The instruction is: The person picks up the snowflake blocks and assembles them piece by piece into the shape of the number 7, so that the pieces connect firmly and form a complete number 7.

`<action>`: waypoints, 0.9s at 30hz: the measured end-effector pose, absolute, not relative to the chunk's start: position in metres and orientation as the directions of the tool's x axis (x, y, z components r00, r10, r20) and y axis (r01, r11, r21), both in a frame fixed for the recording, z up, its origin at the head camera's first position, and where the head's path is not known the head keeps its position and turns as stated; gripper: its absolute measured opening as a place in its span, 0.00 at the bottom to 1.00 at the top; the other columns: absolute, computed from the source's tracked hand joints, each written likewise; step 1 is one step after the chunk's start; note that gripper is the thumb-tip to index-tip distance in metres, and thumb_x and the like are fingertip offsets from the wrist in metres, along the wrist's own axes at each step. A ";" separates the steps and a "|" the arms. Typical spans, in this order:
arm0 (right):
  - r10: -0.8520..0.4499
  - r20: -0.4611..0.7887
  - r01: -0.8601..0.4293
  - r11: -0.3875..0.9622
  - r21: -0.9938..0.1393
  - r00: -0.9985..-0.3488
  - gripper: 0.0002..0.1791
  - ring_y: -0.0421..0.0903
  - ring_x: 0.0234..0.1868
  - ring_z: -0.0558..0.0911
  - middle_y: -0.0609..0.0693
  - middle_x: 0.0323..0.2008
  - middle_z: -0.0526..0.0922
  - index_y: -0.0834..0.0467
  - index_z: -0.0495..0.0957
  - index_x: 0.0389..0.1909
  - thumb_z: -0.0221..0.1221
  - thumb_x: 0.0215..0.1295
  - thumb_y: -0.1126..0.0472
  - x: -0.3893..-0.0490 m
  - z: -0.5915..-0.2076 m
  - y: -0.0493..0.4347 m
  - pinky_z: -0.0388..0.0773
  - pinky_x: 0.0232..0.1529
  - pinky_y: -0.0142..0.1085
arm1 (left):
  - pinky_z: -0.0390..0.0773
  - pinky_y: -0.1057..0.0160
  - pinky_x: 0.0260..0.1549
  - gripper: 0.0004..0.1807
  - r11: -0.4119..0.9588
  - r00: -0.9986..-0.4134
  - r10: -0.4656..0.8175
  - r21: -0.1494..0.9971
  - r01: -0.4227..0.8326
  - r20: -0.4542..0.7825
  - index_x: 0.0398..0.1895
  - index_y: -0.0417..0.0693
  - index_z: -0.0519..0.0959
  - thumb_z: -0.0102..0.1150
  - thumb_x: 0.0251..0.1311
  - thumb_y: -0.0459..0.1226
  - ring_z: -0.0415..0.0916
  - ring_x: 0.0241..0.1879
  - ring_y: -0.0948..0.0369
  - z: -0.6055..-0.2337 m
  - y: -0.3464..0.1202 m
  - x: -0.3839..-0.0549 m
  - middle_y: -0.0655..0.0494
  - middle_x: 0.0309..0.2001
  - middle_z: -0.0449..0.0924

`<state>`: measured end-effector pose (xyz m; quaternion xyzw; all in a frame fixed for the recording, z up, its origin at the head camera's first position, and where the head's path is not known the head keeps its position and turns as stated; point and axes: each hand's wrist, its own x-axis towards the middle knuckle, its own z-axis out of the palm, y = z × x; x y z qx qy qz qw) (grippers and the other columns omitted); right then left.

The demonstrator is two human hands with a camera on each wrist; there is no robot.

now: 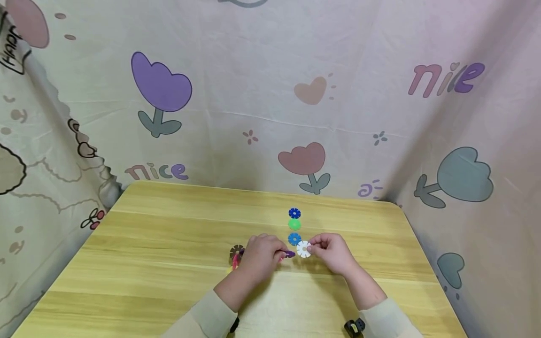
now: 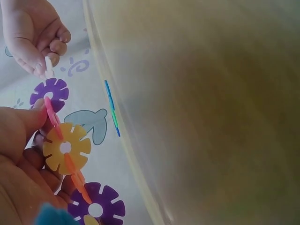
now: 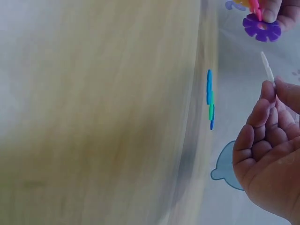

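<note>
My left hand (image 1: 263, 256) pinches a chain of slotted plastic flower discs near one end. Seen in the left wrist view, that chain runs from a purple disc (image 2: 59, 89) through a pink disc (image 2: 53, 115), a yellow disc (image 2: 52, 157) and orange pieces (image 2: 77, 178) to another purple disc (image 2: 110, 206). A brown disc (image 1: 233, 249) shows at its far left in the head view, partly behind the hand. Between thumb and forefinger, my right hand (image 1: 335, 253) holds a white flower disc (image 1: 300, 245). Its edge faces the chain's end purple disc (image 3: 253, 30), with a small gap between.
Beyond the hands, a dark blue disc (image 1: 290, 214), a green disc (image 1: 294, 227) and a lighter blue disc (image 1: 290, 240) lie in a line on the wooden table (image 1: 148, 281). Patterned cloth (image 1: 236, 155) hangs behind the table and at both sides.
</note>
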<state>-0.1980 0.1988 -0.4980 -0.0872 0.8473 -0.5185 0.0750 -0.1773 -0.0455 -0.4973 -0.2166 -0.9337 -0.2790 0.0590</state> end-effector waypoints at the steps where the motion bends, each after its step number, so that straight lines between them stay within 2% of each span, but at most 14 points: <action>1: -0.230 -0.039 -0.068 0.443 -0.894 -0.972 0.04 0.43 0.29 0.78 0.52 0.30 0.86 0.68 0.86 0.40 0.68 0.67 0.70 -0.197 -0.498 0.199 0.76 0.28 0.30 | 0.73 0.55 0.47 0.03 0.750 -0.899 0.368 0.496 0.437 0.235 0.39 0.60 0.91 0.70 0.69 0.40 0.80 0.44 0.61 -0.497 -0.046 -0.177 0.67 0.41 0.87; 7: -0.258 -0.041 -0.071 0.409 -0.910 -0.965 0.06 0.42 0.28 0.80 0.53 0.30 0.87 0.71 0.86 0.40 0.69 0.66 0.71 -0.193 -0.496 0.198 0.79 0.30 0.32 | 0.73 0.55 0.46 0.04 0.754 -0.900 0.355 0.492 0.435 0.253 0.39 0.60 0.91 0.71 0.68 0.39 0.81 0.44 0.61 -0.498 -0.047 -0.177 0.66 0.41 0.88; 12: -0.253 -0.064 -0.039 0.381 -0.924 -0.965 0.07 0.46 0.31 0.83 0.54 0.31 0.87 0.72 0.86 0.42 0.68 0.66 0.70 -0.190 -0.494 0.194 0.84 0.33 0.37 | 0.72 0.55 0.45 0.04 0.751 -0.897 0.358 0.492 0.441 0.258 0.39 0.60 0.91 0.71 0.68 0.39 0.80 0.43 0.61 -0.499 -0.046 -0.178 0.66 0.41 0.88; 22: -0.218 -0.063 -0.015 0.340 -0.940 -0.974 0.10 0.52 0.34 0.85 0.58 0.33 0.88 0.74 0.85 0.45 0.67 0.68 0.71 -0.187 -0.492 0.186 0.84 0.35 0.37 | 0.73 0.55 0.46 0.03 0.760 -0.898 0.347 0.479 0.438 0.270 0.39 0.60 0.91 0.71 0.67 0.39 0.81 0.44 0.61 -0.497 -0.046 -0.177 0.66 0.41 0.88; 27: -0.235 -0.069 -0.010 0.320 -0.947 -0.970 0.11 0.49 0.34 0.86 0.57 0.33 0.89 0.75 0.84 0.45 0.67 0.67 0.70 -0.185 -0.491 0.184 0.86 0.36 0.39 | 0.73 0.54 0.46 0.02 0.758 -0.893 0.349 0.475 0.447 0.284 0.38 0.58 0.90 0.72 0.66 0.39 0.81 0.43 0.60 -0.497 -0.044 -0.176 0.66 0.40 0.88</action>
